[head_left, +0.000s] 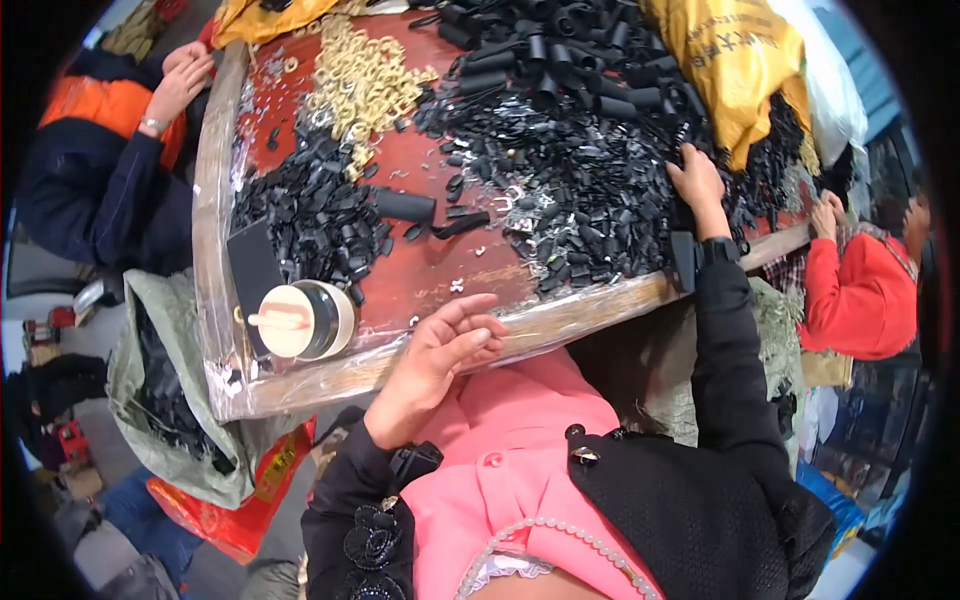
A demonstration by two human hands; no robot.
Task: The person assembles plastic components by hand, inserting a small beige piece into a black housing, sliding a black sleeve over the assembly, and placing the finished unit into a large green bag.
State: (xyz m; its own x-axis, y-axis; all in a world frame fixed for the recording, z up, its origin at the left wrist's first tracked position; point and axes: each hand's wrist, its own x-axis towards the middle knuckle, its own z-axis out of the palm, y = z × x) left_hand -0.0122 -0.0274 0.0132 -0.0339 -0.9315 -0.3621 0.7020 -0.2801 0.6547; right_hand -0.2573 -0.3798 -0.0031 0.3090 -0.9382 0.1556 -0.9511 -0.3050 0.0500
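My left hand (445,345) hovers over the near edge of the table, palm turned up. Its fingers are loosely bent and apart, and nothing shows in it. Farther right, my right hand (697,178) reaches to the right edge of a large heap of small black plastic parts (590,190). Its fingers curl among the black pieces there, and what they hold, if anything, is hidden. A black cylinder (405,206) and a short black strap (460,225) lie on the red tabletop (440,270) between the heaps.
Cream-coloured rings (365,75) and black tubes (550,65) are piled at the back. A lidded jar (315,320) stands at the near left corner, by another black heap (315,215). A yellow sack (740,60) rests at right. People sit at left (110,170) and right (865,290).
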